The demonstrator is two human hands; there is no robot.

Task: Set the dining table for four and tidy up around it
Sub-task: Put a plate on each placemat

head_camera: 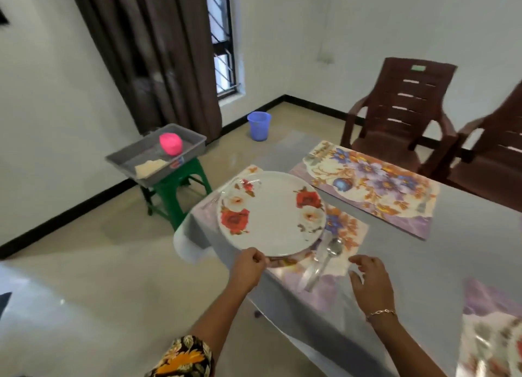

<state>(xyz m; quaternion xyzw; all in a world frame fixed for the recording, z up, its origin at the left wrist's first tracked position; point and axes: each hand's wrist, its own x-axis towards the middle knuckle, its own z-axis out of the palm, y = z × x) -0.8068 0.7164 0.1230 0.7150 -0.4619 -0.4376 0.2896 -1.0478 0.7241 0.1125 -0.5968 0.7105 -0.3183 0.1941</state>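
Observation:
A white plate (271,215) with red flowers lies on a floral placemat (347,229) at the table's near left corner. My left hand (248,266) pinches the plate's near rim. A steel spoon (327,259) lies on the same mat, just right of the plate. My right hand (367,275) hovers over the table beside the spoon, fingers loose and holding nothing. A second floral placemat (372,184) lies bare further back. Part of a third placemat (491,337) shows at the right edge.
The table (440,263) has a glossy grey cover. Two brown plastic chairs (401,114) stand behind it. Left of the table, a green stool (175,196) carries a grey tray (124,162) with a pink cup (170,143) and a cloth. A blue bucket (258,125) stands by the curtain.

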